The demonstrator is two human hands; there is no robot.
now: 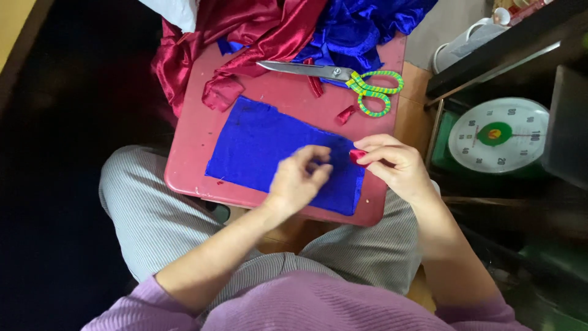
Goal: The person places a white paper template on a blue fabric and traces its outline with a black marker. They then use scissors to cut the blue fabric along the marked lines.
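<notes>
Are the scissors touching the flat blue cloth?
Apart. The head view shows bare pink table between the scissors and the flat blue cloth; the scissors' blades lie over red and blue fabric farther up the table.

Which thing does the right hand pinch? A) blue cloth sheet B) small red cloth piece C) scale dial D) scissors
B: the right hand pinches a small red cloth piece at its fingertips, over the edge of the blue cloth; the scissors lie untouched farther up the table.
</notes>
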